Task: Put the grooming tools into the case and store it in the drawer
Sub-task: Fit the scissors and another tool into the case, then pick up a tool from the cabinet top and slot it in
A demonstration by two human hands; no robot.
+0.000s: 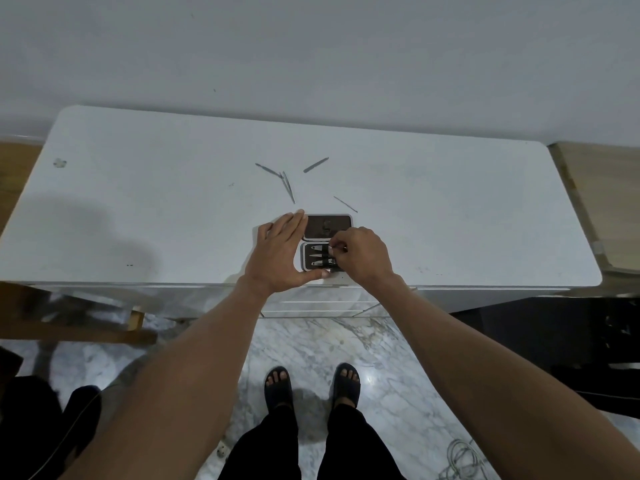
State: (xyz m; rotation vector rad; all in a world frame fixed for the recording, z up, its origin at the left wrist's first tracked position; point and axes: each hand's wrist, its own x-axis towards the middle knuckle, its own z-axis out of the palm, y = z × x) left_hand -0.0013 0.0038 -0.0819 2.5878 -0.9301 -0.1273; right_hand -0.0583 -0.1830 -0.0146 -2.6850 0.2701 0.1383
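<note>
Bare and pinched together, the fingers of the right hand (360,255) held something small and metallic at the right side of the open case (317,256); what exactly it was, I could not tell, because the fingers covered most of it. The left hand (277,252) was spread open and held nothing. It lay flat on the left edge of the case, with the thumb running along the near edge, and so it kept the case from sliding.

To do this step well, I think the right hand needed to bring the tool level with its slot and push it under the band slowly, while the left hand pressed the case down on the table (138,209). A fast push could move the three tools (318,255) already lying in the lower half.

The case stood near the front edge of the white table, directly under both hands, and its dark lid (327,226) was folded away from the person. Further back, well apart from the hands, the loose tools waited: two crossing thin tools (282,180), one flat file (316,164) and one thin probe (345,204), which lay nearest to the lid. The drawer was not clear to see below the table edge.
</note>
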